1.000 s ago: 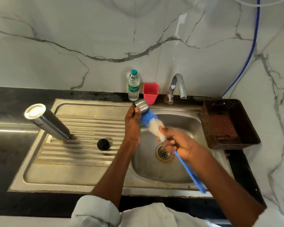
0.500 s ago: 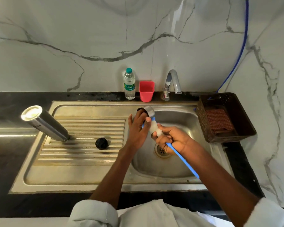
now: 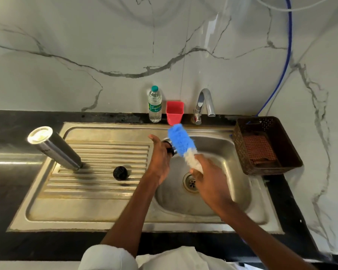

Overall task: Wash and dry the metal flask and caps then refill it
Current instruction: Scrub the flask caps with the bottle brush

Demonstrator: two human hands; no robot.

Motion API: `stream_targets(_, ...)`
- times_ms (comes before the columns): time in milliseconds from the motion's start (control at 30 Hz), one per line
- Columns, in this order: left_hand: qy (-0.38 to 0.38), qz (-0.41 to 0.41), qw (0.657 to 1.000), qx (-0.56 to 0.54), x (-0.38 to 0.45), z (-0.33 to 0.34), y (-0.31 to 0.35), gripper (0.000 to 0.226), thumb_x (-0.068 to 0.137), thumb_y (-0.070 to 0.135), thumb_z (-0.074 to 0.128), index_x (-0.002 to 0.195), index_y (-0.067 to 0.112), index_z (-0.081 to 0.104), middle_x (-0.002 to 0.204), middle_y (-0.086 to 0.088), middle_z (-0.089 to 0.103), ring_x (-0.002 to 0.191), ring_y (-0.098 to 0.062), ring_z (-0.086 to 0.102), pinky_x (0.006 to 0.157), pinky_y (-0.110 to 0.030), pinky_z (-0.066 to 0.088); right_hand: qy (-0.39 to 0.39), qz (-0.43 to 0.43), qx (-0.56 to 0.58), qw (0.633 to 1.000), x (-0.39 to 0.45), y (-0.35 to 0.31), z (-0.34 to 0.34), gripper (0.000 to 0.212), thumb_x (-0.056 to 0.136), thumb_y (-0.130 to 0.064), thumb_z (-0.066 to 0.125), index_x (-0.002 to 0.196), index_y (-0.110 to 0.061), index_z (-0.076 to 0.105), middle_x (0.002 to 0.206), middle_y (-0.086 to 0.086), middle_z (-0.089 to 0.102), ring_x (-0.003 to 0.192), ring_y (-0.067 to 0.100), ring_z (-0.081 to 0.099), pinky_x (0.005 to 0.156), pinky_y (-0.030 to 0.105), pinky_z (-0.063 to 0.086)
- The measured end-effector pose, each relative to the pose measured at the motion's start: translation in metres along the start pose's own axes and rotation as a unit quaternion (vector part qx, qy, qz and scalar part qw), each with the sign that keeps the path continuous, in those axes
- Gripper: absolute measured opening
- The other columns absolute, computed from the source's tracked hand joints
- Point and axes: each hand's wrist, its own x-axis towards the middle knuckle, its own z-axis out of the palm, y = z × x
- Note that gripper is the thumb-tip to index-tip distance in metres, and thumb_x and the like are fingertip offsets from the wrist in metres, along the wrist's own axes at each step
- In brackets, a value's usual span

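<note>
The metal flask (image 3: 55, 148) stands upside down on the sink's ribbed drainboard (image 3: 98, 191), with a black inner cap (image 3: 120, 173) lying to its right. Over the basin, my left hand (image 3: 160, 156) holds the steel outer cap (image 3: 171, 148), which is mostly hidden behind my fingers. My right hand (image 3: 209, 178) grips the bottle brush by its white bristles. Its blue bristle head (image 3: 180, 140) sticks up past the cap, outside it.
A water bottle (image 3: 155, 104), a red cup (image 3: 174, 112) and the tap (image 3: 204, 103) stand along the back ledge. A brown basket (image 3: 289, 152) with a checked cloth (image 3: 259, 149) sits right of the basin. The drain (image 3: 190, 182) lies under my right hand.
The brush head was inside the cap half a second ago; it has come out and now points up and away. My left hand has turned the cap so it is mostly hidden.
</note>
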Motion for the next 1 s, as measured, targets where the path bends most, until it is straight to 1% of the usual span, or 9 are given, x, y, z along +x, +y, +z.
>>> stream_targets(133,0.014,0.043,0.996,0.074,0.0,0.017,0.004,0.111,0.082,0.094,0.02,0.16,0.018,0.041,0.151,-0.006,0.061,0.14,-0.016,0.057,0.113,-0.024,0.044,0.018,-0.026,-0.157,0.987,0.026,-0.013,-0.011,0.046,0.101,-0.03,0.056,0.144,-0.035,0.041,0.116,-0.001,0.056,0.094,0.028,0.067,0.072,0.041,0.054)
stream_targets(267,0.028,0.042,0.998,0.044,0.012,0.003,0.012,0.102,0.09,0.085,0.001,0.154,0.023,0.05,0.143,-0.002,0.067,0.135,-0.015,0.061,0.121,-0.038,0.036,-0.019,-0.046,-0.235,0.971,0.007,-0.025,-0.029,0.051,0.1,-0.03,0.054,0.146,-0.041,0.036,0.117,-0.007,0.051,0.085,0.027,0.068,0.07,0.04,0.052)
stream_targets(333,0.018,0.049,0.996,0.07,0.01,0.003,0.009,0.101,0.089,0.09,0.005,0.15,0.027,0.055,0.142,0.0,0.068,0.135,-0.015,0.061,0.12,-0.039,0.037,-0.023,-0.046,-0.232,0.971,-0.003,-0.03,-0.033,0.054,0.099,-0.029,0.055,0.147,-0.04,0.034,0.118,-0.007,0.052,0.084,0.026,0.068,0.071,0.04,0.053)
stream_targets(467,0.024,0.053,0.981,0.184,0.01,0.007,-0.008,0.108,0.074,0.105,0.027,0.14,0.028,0.064,0.134,0.001,0.071,0.123,-0.007,0.066,0.094,-0.015,0.049,-0.007,-0.018,-0.198,0.98,0.037,-0.037,-0.052,0.048,0.097,-0.028,0.059,0.144,-0.033,0.049,0.119,0.0,0.063,0.098,0.025,0.065,0.074,0.035,0.049)
stream_targets(600,0.06,0.053,0.964,0.253,0.017,-0.011,-0.004,0.101,0.081,0.1,0.009,0.141,0.039,0.062,0.141,0.002,0.067,0.135,-0.019,0.058,0.119,-0.049,0.04,-0.035,-0.063,-0.278,0.958,0.03,-0.049,-0.077,0.042,0.093,-0.025,0.062,0.133,-0.033,0.057,0.113,-0.003,0.061,0.101,0.025,0.064,0.07,0.035,0.046)
stream_targets(733,-0.002,0.095,0.935,0.343,0.011,0.002,-0.008,0.078,0.095,0.085,0.008,0.128,0.042,0.064,0.132,0.009,0.069,0.132,-0.014,0.059,0.123,-0.061,0.031,-0.026,-0.089,-0.324,0.941,0.045,-0.063,-0.072,0.038,0.091,-0.022,0.065,0.129,-0.027,0.06,0.111,0.001,0.062,0.096,0.028,0.068,0.072,0.039,0.053)
stream_targets(800,-0.005,0.125,0.916,0.38,0.006,0.01,-0.003,0.084,0.092,0.087,0.001,0.118,0.036,0.063,0.121,0.007,0.069,0.12,-0.01,0.061,0.123,-0.056,0.028,-0.036,-0.074,-0.314,0.946,0.057,-0.067,-0.078,0.043,0.09,-0.024,0.068,0.132,-0.03,0.062,0.115,0.001,0.065,0.1,0.028,0.068,0.078,0.04,0.054)
stream_targets(900,0.025,0.124,0.907,0.401,0.004,-0.003,0.007,0.112,0.077,0.096,-0.01,0.132,0.029,0.061,0.134,0.006,0.065,0.121,-0.002,0.049,0.123,-0.047,0.011,-0.052,-0.098,-0.349,0.93,0.051,-0.064,-0.094,0.044,0.091,-0.026,0.068,0.133,-0.035,0.061,0.119,-0.002,0.066,0.104,0.026,0.067,0.08,0.038,0.052)
stream_targets(1000,-0.008,0.128,0.929,0.347,0.003,-0.009,0.005,0.098,0.085,0.093,0.002,0.124,0.03,0.066,0.125,0.005,0.07,0.116,-0.009,0.061,0.115,-0.044,0.036,-0.047,-0.126,-0.37,0.919,0.046,-0.07,-0.095,0.04,0.093,-0.022,0.065,0.131,-0.034,0.061,0.115,-0.002,0.065,0.101,0.026,0.067,0.076,0.036,0.05)
